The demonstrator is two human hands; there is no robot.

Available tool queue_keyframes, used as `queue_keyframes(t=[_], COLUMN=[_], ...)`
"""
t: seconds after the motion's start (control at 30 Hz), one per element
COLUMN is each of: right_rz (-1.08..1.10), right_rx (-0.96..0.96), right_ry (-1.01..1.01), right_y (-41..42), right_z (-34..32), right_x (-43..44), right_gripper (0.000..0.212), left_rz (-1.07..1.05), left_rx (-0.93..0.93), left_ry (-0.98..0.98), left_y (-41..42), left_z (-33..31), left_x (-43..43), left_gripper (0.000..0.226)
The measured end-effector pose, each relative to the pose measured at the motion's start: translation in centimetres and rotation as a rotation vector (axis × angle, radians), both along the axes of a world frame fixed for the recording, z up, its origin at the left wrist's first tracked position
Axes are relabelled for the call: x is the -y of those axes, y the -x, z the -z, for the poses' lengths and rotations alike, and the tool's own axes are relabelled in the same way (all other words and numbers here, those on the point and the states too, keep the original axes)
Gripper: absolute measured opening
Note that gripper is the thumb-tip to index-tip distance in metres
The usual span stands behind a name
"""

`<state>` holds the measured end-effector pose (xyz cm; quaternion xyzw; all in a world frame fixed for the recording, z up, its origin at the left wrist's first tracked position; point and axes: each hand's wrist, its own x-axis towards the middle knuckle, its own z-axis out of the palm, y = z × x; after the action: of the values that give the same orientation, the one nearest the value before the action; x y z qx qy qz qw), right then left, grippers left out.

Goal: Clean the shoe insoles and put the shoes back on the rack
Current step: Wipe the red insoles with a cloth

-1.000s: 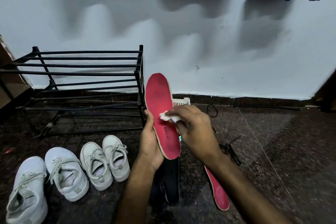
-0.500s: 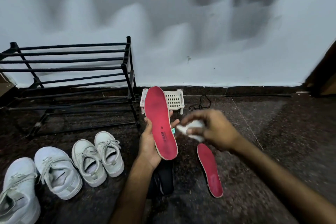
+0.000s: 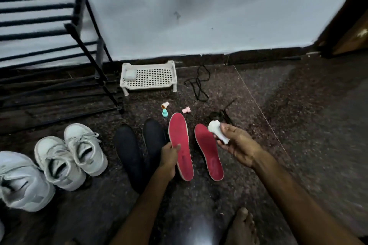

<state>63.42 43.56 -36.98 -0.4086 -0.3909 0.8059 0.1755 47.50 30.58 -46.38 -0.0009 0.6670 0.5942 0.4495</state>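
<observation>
Left grip (image 3: 169, 158) on red insole (image 3: 178, 131), right grip (image 3: 238, 142) round wad (image 3: 216, 128)

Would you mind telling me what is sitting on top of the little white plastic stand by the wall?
A small pale block lies on the left end of the stand; blur hides what it is. The floor beneath the perforated top is mostly covered.

Pale grey wall (image 3: 219, 16), mottled with shadows. Dark skirting (image 3: 249, 55) along its base. Dark speckled floor (image 3: 308, 125), bright glare (image 3: 201, 230) at bottom edge. Brown door frame (image 3: 348, 26) far right.
</observation>
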Motion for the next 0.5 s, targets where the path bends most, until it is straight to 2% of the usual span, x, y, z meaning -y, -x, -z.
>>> queue_keyframes(t=[0.1, 0.2, 0.3, 0.5], right_rz=[0.027, 0.035, 0.042, -0.110], right_rx=[0.226, 0.445, 0.626, 1.016], right_ry=[-0.097, -0.172, -0.276, -0.465], right_y=[-0.7, -1.4, -2.0, -1.8], right_z=[4.2, 6.7, 9.5, 12.8], right_x=[-0.2, 0.1, 0.2, 0.0], right_gripper=[0.027, 0.017, 0.025, 0.016], left_rz=[0.057, 0.002, -0.064, -0.031], left_rx=[-0.126, -0.152, -0.162, -0.264], left_ry=[0.153, 0.229, 0.239, 0.199], left_y=[-0.7, -0.7, -0.2, -0.6], left_z=[3.3, 5.6, 6.9, 7.7], left_x=[-1.0, -1.6, -2.2, -3.4], left_gripper=[0.027, 0.032, 0.034, 0.041])
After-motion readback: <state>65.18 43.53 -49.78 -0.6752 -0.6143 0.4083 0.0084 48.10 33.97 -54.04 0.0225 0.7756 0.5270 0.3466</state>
